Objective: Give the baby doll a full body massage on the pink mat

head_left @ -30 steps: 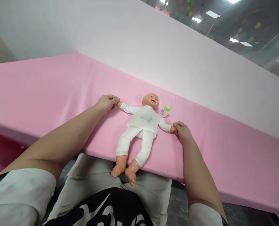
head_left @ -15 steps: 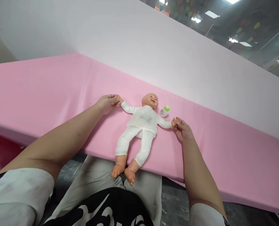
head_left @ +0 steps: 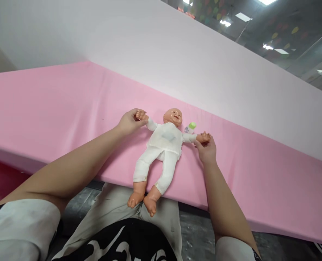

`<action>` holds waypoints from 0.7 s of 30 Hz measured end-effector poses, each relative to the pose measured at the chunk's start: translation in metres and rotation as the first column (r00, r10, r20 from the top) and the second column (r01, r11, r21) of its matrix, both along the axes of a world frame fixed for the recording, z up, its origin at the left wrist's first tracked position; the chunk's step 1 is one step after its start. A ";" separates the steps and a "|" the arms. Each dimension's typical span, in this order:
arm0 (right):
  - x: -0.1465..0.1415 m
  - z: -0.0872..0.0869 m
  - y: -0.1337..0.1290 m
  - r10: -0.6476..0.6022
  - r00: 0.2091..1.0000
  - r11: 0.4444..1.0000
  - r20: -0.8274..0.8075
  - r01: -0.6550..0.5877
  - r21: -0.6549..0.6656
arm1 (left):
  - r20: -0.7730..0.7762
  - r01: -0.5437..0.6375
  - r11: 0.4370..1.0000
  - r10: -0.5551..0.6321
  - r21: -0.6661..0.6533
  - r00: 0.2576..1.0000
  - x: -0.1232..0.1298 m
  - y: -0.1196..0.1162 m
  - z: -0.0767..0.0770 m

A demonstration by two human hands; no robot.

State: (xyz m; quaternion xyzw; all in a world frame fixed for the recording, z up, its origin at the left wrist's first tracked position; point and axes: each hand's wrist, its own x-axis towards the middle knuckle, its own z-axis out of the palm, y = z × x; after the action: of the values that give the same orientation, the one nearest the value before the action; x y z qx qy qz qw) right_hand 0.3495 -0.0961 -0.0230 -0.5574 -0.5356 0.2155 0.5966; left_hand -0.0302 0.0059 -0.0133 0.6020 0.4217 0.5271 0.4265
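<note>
Taking the doll (head_left: 168,139) as dial centre, I register my left hand (head_left: 128,122) at ten o'clock, right hand (head_left: 208,152) at three, both gripping its hands; bottle (head_left: 190,127), two o'clock.

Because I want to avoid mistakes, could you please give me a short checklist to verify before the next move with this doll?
1. Doll lying on its back on the table: ok.
2. Left hand holding one arm: ok, near the wrist.
3. Right hand holding the other arm: ok, also near the wrist.
4. Feet resting on the table: not ok, they stick out past its edge.
5. Bottle apart from the doll: cannot tell, an arm meets its lower end in view.
6. Firmness of both grips: cannot tell.
</note>
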 end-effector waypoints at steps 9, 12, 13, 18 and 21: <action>-0.066 0.005 -0.024 0.164 0.531 0.956 0.831 -0.294 0.000 | -0.504 0.400 0.905 -0.281 0.143 0.817 0.032 -0.038 0.007; -0.057 0.005 -0.020 0.165 0.639 0.965 0.751 -0.262 0.010 | -0.506 0.331 0.934 -0.221 0.138 0.834 0.032 -0.038 0.008; -0.052 0.005 -0.018 0.164 0.710 0.974 0.684 -0.229 0.005 | -0.489 0.277 0.951 -0.177 0.140 0.855 0.031 -0.036 0.008; -0.008 -0.002 0.001 -0.064 0.984 0.998 0.164 0.060 0.031 | -0.351 -0.076 0.995 0.097 0.072 0.932 0.013 -0.011 0.003; 0.026 -0.012 0.014 -0.158 0.987 0.974 0.009 0.158 -0.162 | -0.431 -0.242 0.970 0.210 -0.020 0.878 -0.004 0.011 -0.002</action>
State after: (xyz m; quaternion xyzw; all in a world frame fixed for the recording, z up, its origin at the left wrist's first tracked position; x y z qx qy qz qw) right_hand 0.3757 -0.0818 -0.0347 -0.6446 -0.4692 0.2114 0.5654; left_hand -0.0337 0.0169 -0.0152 0.6329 0.5910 0.4133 0.2816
